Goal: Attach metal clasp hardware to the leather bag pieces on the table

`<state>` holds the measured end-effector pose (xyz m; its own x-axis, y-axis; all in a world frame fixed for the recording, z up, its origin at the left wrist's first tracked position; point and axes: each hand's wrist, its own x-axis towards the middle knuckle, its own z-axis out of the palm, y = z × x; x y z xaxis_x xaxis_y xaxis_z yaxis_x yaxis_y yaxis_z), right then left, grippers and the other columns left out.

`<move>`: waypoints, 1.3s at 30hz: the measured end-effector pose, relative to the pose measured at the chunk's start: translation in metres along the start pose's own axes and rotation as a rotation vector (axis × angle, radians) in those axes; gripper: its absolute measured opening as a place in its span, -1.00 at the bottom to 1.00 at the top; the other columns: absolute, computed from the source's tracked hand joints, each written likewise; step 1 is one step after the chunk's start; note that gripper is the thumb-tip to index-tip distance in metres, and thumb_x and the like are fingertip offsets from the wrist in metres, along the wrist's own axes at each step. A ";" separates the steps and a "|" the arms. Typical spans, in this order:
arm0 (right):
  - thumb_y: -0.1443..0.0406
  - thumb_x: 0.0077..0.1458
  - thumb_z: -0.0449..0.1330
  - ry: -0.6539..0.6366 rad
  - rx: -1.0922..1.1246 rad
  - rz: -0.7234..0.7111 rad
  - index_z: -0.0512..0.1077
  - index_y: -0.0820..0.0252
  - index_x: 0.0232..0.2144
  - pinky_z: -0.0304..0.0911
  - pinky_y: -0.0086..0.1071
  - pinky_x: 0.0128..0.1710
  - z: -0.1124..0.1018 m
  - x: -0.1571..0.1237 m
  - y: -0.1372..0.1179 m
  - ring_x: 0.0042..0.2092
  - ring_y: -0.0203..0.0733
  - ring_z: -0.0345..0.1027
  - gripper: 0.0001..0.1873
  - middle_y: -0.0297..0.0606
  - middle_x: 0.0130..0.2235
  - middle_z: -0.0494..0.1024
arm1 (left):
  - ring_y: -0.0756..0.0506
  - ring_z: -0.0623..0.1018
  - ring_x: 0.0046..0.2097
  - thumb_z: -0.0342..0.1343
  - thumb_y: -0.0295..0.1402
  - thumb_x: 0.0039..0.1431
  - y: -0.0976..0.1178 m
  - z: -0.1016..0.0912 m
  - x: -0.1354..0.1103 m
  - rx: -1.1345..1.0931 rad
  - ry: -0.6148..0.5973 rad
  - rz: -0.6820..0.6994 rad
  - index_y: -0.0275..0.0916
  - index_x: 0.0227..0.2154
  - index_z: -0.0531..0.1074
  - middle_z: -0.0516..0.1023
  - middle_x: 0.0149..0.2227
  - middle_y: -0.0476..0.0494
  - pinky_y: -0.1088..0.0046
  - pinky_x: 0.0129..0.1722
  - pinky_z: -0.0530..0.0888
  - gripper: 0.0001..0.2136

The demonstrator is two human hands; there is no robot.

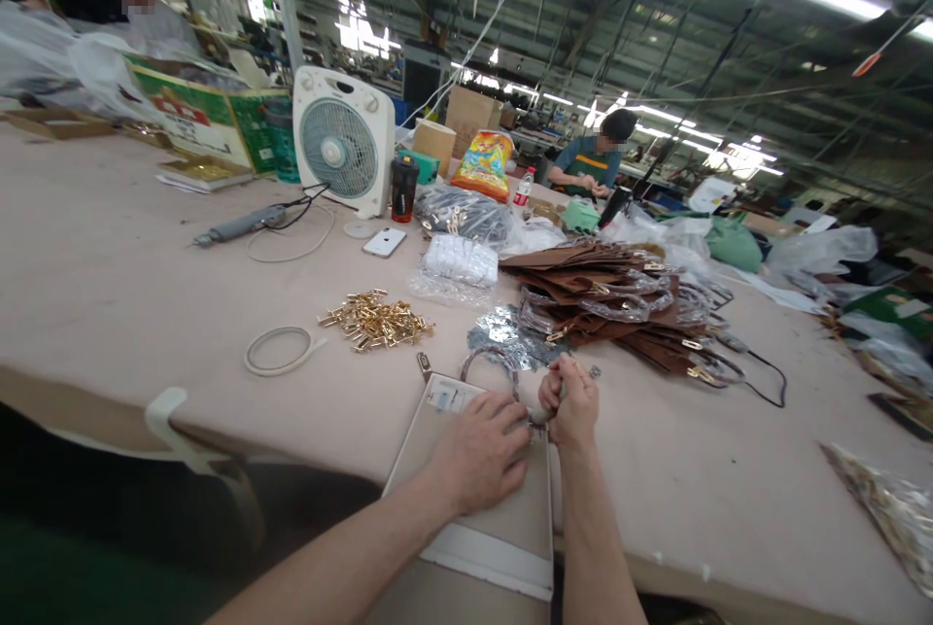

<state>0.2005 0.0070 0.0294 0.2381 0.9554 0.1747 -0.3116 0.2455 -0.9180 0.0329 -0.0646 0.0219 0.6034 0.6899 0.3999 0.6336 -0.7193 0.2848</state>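
My left hand point(482, 455) lies flat, fingers stretched out, on a flat beige bag panel point(417, 433) at the table's front edge. A slim handle loop point(490, 351) arches beyond the panel's far end. Beside the panel's far right corner, my right hand point(572, 403) is closed; what its fingers grip is hidden. A small gold clasp point(424, 365) stands at the panel's far left corner. Thin silver metal plates point(510, 338) are spread just past the hands. Farther left is a heap of gold hardware pieces point(375, 321).
Brown bag pieces with wrapped handles point(619, 304) are stacked at right. A tape roll point(278, 351), a corded grey power tool point(248, 225), a phone point(384, 242) and a fan point(342, 144) sit to the left. Another person point(592, 163) works across the table.
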 end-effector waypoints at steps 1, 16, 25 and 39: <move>0.01 0.14 0.37 -0.011 -0.004 0.018 0.38 0.16 -0.42 -0.11 -0.57 -0.73 0.000 0.002 0.001 -0.69 -0.48 -0.02 -0.60 -0.58 -0.62 0.20 | -0.26 0.32 0.28 0.18 -0.18 0.31 0.000 0.000 0.000 -0.001 -0.002 0.000 -0.14 0.00 0.46 0.45 0.19 -0.14 0.11 0.34 0.24 -0.73; -0.01 0.15 0.34 -0.157 -0.054 0.153 0.29 0.14 -0.52 -0.16 -0.58 -0.75 0.003 0.011 0.002 -0.71 -0.48 -0.11 -0.54 -0.59 -0.65 0.13 | -0.25 0.32 0.25 0.18 -0.18 0.31 0.000 0.002 0.001 -0.005 -0.013 -0.023 -0.14 -0.04 0.46 0.45 0.15 -0.14 0.10 0.33 0.24 -0.75; 0.04 0.26 0.26 -0.205 -0.131 -0.033 0.24 0.10 -0.55 -0.09 -0.50 -0.70 -0.004 -0.014 0.005 -0.68 -0.41 0.00 -0.54 -0.53 -0.64 0.17 | -0.25 0.36 0.23 0.19 -0.18 0.29 -0.002 0.003 0.002 -0.037 0.002 -0.023 -0.18 0.00 0.44 0.50 0.09 -0.18 0.14 0.33 0.24 -0.71; 0.16 0.30 0.22 -0.046 -0.074 -0.248 0.29 0.13 -0.53 0.05 -0.44 -0.57 -0.011 -0.049 -0.002 -0.59 -0.35 0.09 -0.62 -0.46 -0.59 0.23 | -0.31 0.36 0.27 0.18 0.08 0.26 0.002 0.020 0.009 -0.039 0.042 -0.119 -0.19 0.21 0.39 0.46 0.27 -0.20 0.06 0.32 0.18 -0.40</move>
<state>0.1997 -0.0419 0.0186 0.2560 0.8742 0.4126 -0.1804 0.4625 -0.8681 0.0491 -0.0583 0.0086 0.5040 0.7671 0.3968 0.6796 -0.6358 0.3660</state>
